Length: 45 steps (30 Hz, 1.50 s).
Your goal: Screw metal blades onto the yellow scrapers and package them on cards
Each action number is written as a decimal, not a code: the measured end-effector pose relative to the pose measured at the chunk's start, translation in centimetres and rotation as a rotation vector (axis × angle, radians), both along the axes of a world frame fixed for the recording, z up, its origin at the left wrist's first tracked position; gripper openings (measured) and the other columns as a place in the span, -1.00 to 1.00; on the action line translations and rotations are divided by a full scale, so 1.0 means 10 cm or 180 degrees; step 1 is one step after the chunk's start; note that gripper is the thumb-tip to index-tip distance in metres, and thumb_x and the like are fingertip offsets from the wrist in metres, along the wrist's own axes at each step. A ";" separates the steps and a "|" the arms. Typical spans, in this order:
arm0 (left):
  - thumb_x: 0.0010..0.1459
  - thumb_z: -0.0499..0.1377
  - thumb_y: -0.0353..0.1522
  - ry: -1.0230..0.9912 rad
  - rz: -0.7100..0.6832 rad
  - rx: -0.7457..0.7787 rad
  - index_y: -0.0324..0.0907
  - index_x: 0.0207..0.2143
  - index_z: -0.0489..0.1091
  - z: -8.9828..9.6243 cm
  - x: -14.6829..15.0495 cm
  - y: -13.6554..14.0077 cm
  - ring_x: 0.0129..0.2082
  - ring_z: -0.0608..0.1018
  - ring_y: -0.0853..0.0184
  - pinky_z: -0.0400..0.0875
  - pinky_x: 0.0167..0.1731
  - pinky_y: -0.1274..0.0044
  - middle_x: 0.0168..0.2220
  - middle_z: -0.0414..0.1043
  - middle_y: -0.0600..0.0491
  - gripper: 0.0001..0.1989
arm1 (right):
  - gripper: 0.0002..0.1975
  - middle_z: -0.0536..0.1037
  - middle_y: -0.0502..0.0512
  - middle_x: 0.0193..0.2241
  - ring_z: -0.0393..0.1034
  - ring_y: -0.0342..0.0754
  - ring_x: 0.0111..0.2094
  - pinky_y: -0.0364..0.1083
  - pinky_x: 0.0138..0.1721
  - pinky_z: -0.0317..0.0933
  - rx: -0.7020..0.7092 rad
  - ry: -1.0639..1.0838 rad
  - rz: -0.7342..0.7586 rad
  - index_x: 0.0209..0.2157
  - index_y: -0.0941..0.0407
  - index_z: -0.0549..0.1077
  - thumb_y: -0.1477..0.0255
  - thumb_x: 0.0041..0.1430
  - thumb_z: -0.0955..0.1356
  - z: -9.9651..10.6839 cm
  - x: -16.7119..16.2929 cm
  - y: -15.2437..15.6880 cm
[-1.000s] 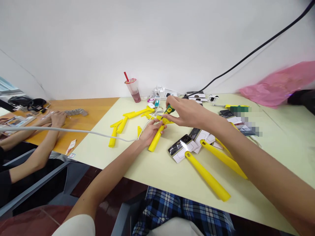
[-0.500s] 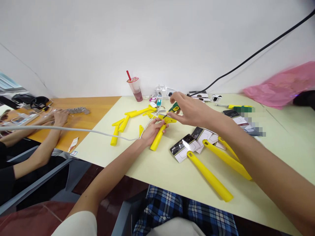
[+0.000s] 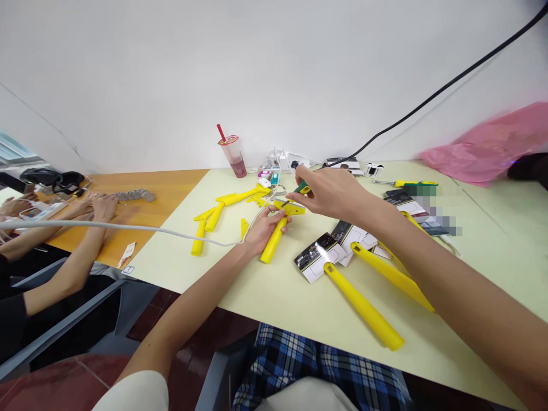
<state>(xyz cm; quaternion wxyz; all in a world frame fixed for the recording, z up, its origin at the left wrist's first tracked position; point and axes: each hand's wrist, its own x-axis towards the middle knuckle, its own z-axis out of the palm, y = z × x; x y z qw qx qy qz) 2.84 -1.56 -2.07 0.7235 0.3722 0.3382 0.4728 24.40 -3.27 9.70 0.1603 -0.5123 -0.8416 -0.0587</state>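
Note:
My left hand [image 3: 260, 233] is closed around the upper handle of a yellow scraper [image 3: 272, 245], whose wide head points away from me. In my right hand [image 3: 329, 189] is a screwdriver [image 3: 302, 188] with a green and yellow handle, partly hidden by the fingers. Its shaft slants down to the scraper's head, where the tip appears to touch; the exact contact is too small to make out. Left of my hands lie several more yellow scraper pieces [image 3: 216, 216]. To the right, long yellow handles [image 3: 363, 305] rest beside printed cards [image 3: 321, 257].
A cup with a red straw [image 3: 234, 157] stands near the wall. A second screwdriver [image 3: 406, 184] and a pink bag [image 3: 483, 148] lie at the right. A white cable [image 3: 171, 229] crosses above my left wrist. At the orange table [image 3: 171, 185], another person's hands [image 3: 104, 206] are at work.
My right hand and the screwdriver have turned slightly at the scraper's head. The left hand keeps its hold, and the view has shifted a little.

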 end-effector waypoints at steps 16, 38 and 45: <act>-0.04 0.60 -0.30 0.0281 0.0037 0.0291 -0.12 -0.24 0.27 0.03 0.04 -0.05 -0.24 0.67 0.27 0.36 -0.48 0.58 -0.19 0.56 0.04 -0.45 | -0.46 0.69 0.35 -0.32 0.59 0.29 -0.21 0.03 -0.27 0.21 -0.0013 -0.0251 -0.0435 -0.15 0.10 0.67 -0.01 0.47 0.24 0.06 -0.08 -0.04; -0.04 0.59 -0.09 0.0896 -0.0111 0.0579 -0.08 -0.21 0.22 -0.04 -0.01 0.06 -0.53 0.61 0.31 0.44 -0.47 0.52 -0.42 0.59 0.09 -0.35 | -0.52 0.69 0.34 -0.39 0.60 0.28 -0.17 0.05 -0.22 0.36 -0.0365 0.0655 -0.1007 -0.20 0.15 0.70 0.07 0.40 0.31 0.04 -0.06 0.04; -0.06 0.60 -0.08 0.0929 -0.0035 0.0670 -0.07 -0.21 0.21 -0.02 -0.01 0.06 -0.55 0.61 0.31 0.43 -0.49 0.52 -0.43 0.60 0.08 -0.34 | -0.48 0.63 0.31 -0.48 0.60 0.30 -0.19 0.07 -0.24 0.36 -0.0417 0.0709 -0.0970 -0.26 0.15 0.68 0.00 0.41 0.31 0.08 -0.05 0.02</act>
